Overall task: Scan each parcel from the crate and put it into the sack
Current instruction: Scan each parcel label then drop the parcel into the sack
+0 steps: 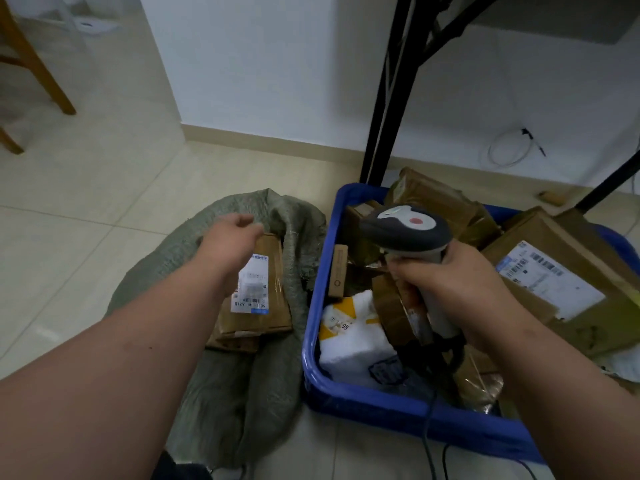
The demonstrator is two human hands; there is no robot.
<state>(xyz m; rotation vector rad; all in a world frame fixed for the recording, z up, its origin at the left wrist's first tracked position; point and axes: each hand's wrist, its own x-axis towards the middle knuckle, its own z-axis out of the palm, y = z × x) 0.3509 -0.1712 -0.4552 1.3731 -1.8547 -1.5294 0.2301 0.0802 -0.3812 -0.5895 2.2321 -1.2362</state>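
While my left hand hangs over the sack, fingers loosely curled and holding nothing, the sound course, as I judge it, is to bring it across to the crate and lift a parcel label-up. My right hand grips the scanner by its handle, head poised above the crate (cable trailing below). One parcel lies in the sack mouth: brown card, taped, white label uppermost. More parcels crowd the crate, some brown, one white.
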